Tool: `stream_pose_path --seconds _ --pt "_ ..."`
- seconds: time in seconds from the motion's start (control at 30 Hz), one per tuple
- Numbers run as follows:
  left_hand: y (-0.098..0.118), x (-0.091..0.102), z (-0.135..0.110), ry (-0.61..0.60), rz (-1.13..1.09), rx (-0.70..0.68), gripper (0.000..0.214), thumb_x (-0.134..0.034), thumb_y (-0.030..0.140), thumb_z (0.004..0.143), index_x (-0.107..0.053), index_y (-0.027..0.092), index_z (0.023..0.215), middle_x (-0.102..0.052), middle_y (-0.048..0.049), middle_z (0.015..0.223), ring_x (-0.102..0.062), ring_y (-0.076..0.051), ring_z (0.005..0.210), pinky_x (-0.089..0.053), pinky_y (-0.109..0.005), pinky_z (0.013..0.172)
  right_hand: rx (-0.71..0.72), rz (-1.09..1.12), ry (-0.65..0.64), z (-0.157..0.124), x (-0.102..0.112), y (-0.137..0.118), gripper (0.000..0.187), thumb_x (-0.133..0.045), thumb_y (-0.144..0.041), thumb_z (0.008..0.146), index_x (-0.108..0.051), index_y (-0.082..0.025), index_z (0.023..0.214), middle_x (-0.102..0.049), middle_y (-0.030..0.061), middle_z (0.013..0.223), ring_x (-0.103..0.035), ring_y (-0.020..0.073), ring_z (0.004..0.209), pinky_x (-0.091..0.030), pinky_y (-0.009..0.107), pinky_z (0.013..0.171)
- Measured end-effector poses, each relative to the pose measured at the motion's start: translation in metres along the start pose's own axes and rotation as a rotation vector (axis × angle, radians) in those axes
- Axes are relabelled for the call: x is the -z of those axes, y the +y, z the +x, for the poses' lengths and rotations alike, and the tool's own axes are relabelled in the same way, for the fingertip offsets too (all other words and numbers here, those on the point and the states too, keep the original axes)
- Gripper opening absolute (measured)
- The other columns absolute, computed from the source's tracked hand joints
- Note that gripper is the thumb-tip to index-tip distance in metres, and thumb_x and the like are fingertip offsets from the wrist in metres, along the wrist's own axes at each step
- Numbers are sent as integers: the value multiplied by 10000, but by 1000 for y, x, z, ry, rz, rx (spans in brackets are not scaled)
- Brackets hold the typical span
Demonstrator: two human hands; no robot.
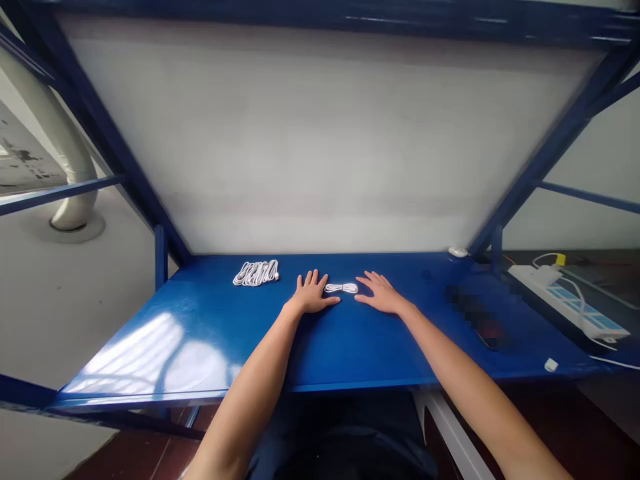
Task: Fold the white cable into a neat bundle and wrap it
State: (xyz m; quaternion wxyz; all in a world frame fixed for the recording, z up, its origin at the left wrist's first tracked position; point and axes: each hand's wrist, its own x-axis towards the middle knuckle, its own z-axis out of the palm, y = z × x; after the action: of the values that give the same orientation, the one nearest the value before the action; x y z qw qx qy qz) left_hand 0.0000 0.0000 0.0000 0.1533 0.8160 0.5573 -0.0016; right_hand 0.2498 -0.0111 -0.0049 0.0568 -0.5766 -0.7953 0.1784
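Forearms (pixel 260 383) fwd; L hand (pixel 310 295), R hand (pixel 382 295) spread, cable (pixel 341 288) btwn.

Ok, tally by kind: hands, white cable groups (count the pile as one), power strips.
Hands: 2, left hand and right hand
White cable groups: 2, cable pile and single bundle between the hands
Power strip: 1
Total: 5

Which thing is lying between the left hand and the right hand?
In the head view, one bundled white cable lies between the left hand and the right hand, on the blue table.
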Motion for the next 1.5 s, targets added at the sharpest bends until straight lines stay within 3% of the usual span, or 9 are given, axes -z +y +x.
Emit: stream_pose_path --seconds 0.53,0.67,0.8,0.93,1.07,1.33,1.5 --pt "2 2 -1 -10 5 -4 1003 -268 828 729 -147 191 1494 -12 -129 1549 47 -324 1415 18 -532 1105 27 20 68 5 -7 7 794 -400 -749 786 -347 -292 1434 -184 71 1546 -81 300 1422 -87 486 1132" --pt "1 1 0 -7 6 -3 1001 -270 834 723 -154 203 1492 -15 -138 1549 45 -315 1417 16 -534 1102 47 94 174 5 -10 5 684 -516 -650 795 -488 -250 1349 -346 106 1479 -226 331 1384 -187 520 1108" --pt "0 -2 2 15 10 -5 996 -283 828 726 -166 199 1489 -30 -149 1548 40 -321 1417 12 -541 1099 234 267 410 2 -13 -9 401 -546 -431 857 -608 -224 1195 -591 95 1239 -520 254 1173 -398 432 1010" --pt "-1 -5 3 34 12 -2 988 -306 822 728 -190 196 1484 -50 -155 1547 18 -326 1418 4 -543 1099 441 290 472 -2 -18 -24 325 -562 -278 853 -611 -225 1170 -620 82 1162 -559 236 1089 -448 432 957" --pt "-2 -6 4 37 8 -4 998 -304 830 723 -187 195 1485 -49 -163 1545 20 -323 1418 7 -545 1098 495 201 480 0 -22 -27 255 -476 -199 894 -657 -220 1072 -639 77 1069 -568 220 1006 -472 417 908" --pt "-2 -6 4 39 17 2 1019 -289 833 720 -173 172 1486 -40 -158 1545 17 -319 1420 3 -536 1103 394 14 526 15 -30 -20 265 -482 -169 874 -633 -201 1090 -627 74 970 -551 208 908 -462 348 831" --pt "-2 -6 4 32 11 1 1063 -270 858 694 -168 160 1488 -43 -155 1546 30 -321 1419 12 -531 1107 10 -103 587 19 -19 11 142 -517 -215 848 -646 -176 895 -618 66 859 -551 189 795 -409 279 709"
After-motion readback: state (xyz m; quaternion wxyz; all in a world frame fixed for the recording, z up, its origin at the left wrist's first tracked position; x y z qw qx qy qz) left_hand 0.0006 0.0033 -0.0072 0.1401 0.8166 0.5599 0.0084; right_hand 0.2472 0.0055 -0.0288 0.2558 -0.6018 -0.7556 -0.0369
